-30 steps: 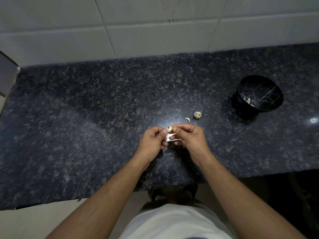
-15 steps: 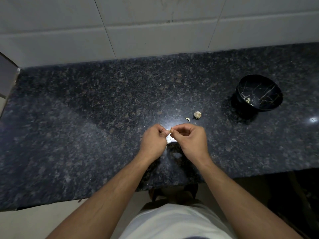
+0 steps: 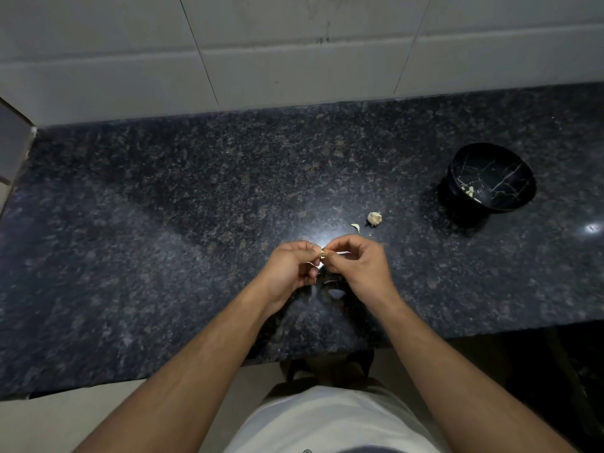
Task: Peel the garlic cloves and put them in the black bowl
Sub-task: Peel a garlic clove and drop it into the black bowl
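Observation:
A small garlic clove (image 3: 323, 254) sits pinched between the fingertips of my left hand (image 3: 289, 269) and my right hand (image 3: 359, 266), just above the front middle of the dark granite counter (image 3: 163, 240). Thin white skin sticks out from the clove toward the right and hangs below it. An unpeeled piece of garlic (image 3: 375, 219) lies on the counter beyond my right hand, with a small curved scrap (image 3: 356, 227) beside it. The black bowl (image 3: 492, 178) with pale veining stands at the right and holds a few pale garlic pieces (image 3: 469, 191).
Bits of peel (image 3: 336, 293) lie on the counter under my hands. A white tiled wall (image 3: 294, 50) runs along the back. The counter's front edge (image 3: 327, 354) is close to my body, and a wall corner (image 3: 16, 142) closes the left side.
My right hand has drawn a strip of skin out to the right of the clove. Both hands stay at the same spot over the counter.

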